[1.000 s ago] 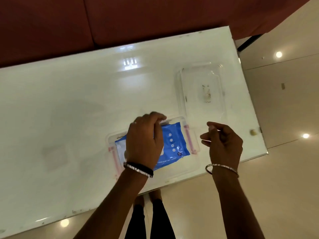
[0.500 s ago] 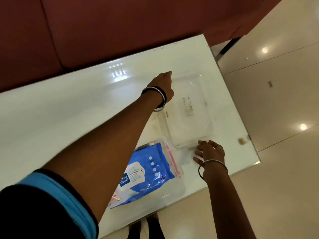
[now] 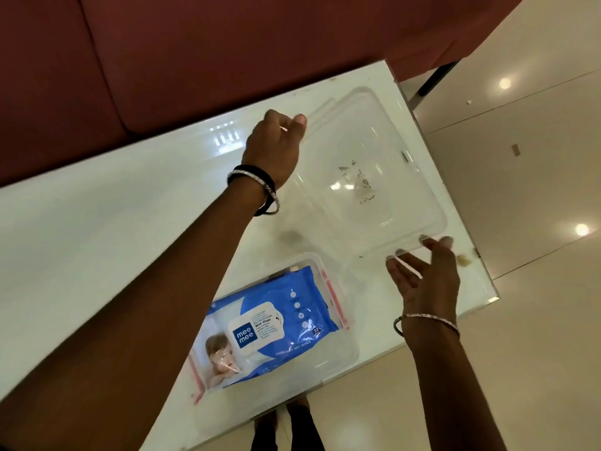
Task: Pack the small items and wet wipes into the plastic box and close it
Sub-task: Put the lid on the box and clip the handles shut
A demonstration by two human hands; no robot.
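The person's left hand [image 3: 276, 148] has its fingers [image 3: 299, 119] closed on the far left corner of the clear lid [image 3: 374, 177], and the right hand [image 3: 426, 275] has its fingers spread open, the tips touching the lid's near edge. The lid looks raised off the white bench [image 3: 113, 229], though how far cannot be told. The plastic box [image 3: 335, 349] sits open at the near edge of the bench, with the blue pack of wet wipes [image 3: 266, 327] lying flat inside; no small items can be made out in it.

To do this step well, the right hand should take a firm hold before the lid travels, then both hands should bring it level over the box, match the corners and press down by the pink side clips [image 3: 335, 297]. A small tan scrap [image 3: 464, 260] lies near the right hand, clear of the path. The wipes lie low enough not to hinder closing.
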